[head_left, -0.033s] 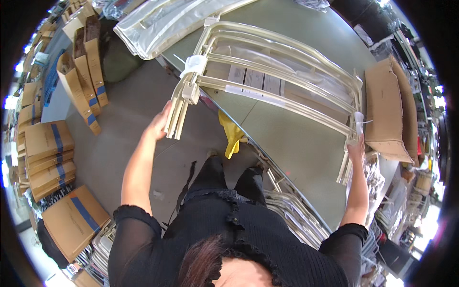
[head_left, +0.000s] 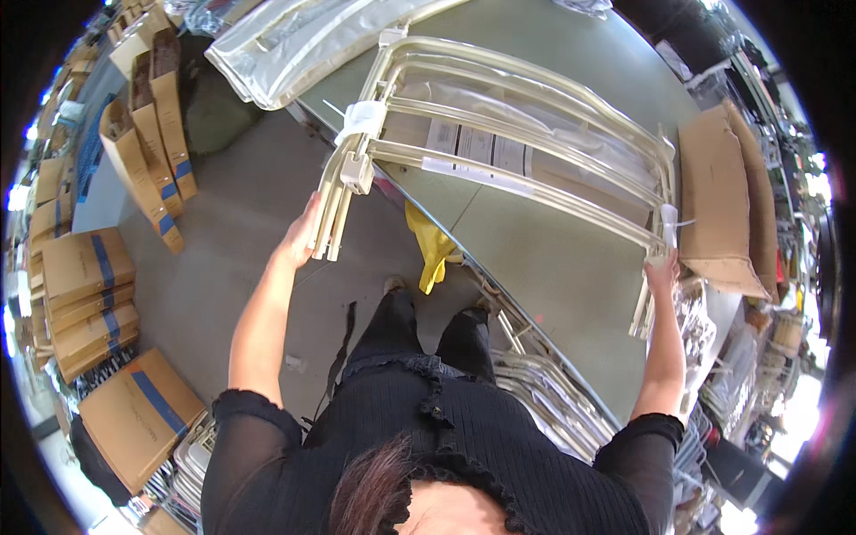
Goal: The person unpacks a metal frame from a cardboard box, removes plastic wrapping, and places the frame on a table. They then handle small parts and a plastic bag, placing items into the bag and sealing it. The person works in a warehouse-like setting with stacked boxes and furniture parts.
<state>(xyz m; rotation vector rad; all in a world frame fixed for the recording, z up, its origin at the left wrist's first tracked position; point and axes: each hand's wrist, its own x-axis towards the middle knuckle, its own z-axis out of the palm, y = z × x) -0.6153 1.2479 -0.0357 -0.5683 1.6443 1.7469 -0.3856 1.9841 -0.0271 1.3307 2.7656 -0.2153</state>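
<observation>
A folded cream metal tube frame [head_left: 535, 116] spans between my two hands over a grey-green table [head_left: 535, 259]. My left hand [head_left: 305, 234] is closed on the tube ends at its left side, which reach past the table's edge. At the right end, my right hand [head_left: 662, 272] grips the tubes below a white wrap [head_left: 669, 225]. Another white wrap [head_left: 364, 119] binds the left tubes, above a pale plastic fitting [head_left: 358, 174]. Clear plastic and a printed label sheet [head_left: 477, 147] show between the bars.
A plastic-wrapped bundle [head_left: 294, 53] lies at the table's far left. An open cardboard box [head_left: 713, 196] stands at the right. Yellow cloth [head_left: 431, 250] hangs by the table edge. More tube frames [head_left: 544, 388] are stacked below it. Cardboard boxes [head_left: 89, 276] line the left.
The view has shifted very slightly. Both hands keep their hold on the frame, which has hardly moved.
</observation>
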